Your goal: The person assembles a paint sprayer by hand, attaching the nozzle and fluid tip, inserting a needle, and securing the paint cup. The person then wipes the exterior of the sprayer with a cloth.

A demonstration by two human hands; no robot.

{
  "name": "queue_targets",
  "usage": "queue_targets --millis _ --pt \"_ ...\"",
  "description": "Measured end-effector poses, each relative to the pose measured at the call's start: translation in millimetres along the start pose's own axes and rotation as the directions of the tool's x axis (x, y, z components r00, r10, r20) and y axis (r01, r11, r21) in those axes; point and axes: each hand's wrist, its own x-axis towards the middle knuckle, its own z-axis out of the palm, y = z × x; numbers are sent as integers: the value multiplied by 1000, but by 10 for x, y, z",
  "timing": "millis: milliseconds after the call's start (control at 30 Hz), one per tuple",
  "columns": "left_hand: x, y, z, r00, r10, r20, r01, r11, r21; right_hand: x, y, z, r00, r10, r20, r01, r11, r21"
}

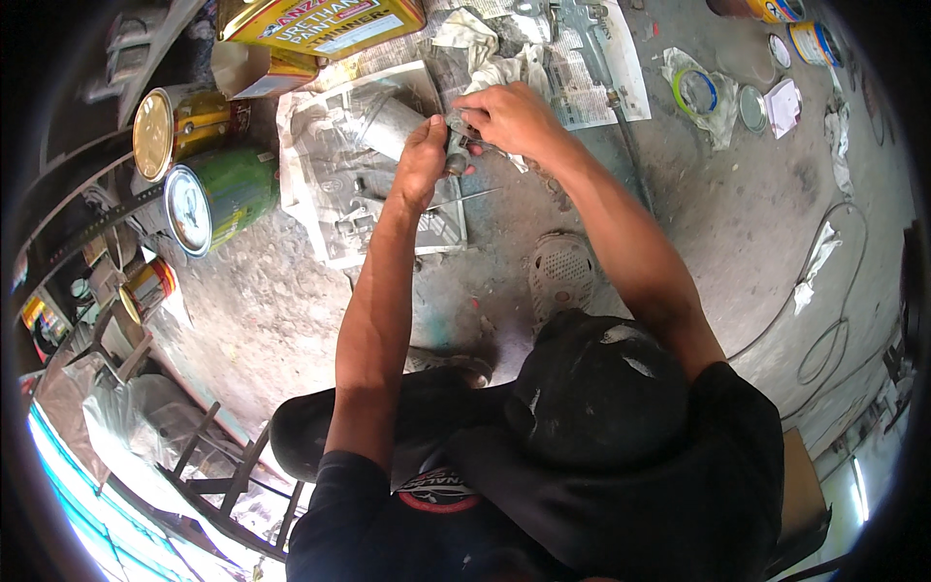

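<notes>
a black shirt (679, 495) is filling the space nearest the camera, and 2 bare forearms (373, 320) are reaching forward above a dusty floor (291, 320). the left hand (420, 160) is clamping a small grey metal part (456, 150), which is sitting between the 2 hands, near the right edge of a printed sheet (303, 194). the right hand (519, 118) is gripping the part's upper end, though its own fingers are partly hiding the hold. a whitish cup (388, 126) is lying tilted just to the left; whether it is joining the part, i cannot tell. on the sheet, a gun-like metal piece (359, 204) and a thin rod (475, 196) are lying close together. the work is seemingly standing partway: several pieces are lying apart, while the held one is not yet resting among them and is probably needing more handling. farther off, another gun-shaped tool (596, 53) is lying on newspaper (572, 109), beside crumpled cloth (514, 70).
</notes>
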Motion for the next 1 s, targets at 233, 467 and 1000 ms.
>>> queue_targets --millis 233,467,1000 --pt "6 0 56 1000 -2 -28 2 1000 -3 356 354 -4 990 -31 140 11 990 141" --pt "14 -18 46 999 29 -32 -30 999 -13 427 146 -130 944 144 297 -240 916 320" --pt "-145 -192 166 875 376 -304 -173 831 529 197 18 -8 984 34 174 -109 891 440"
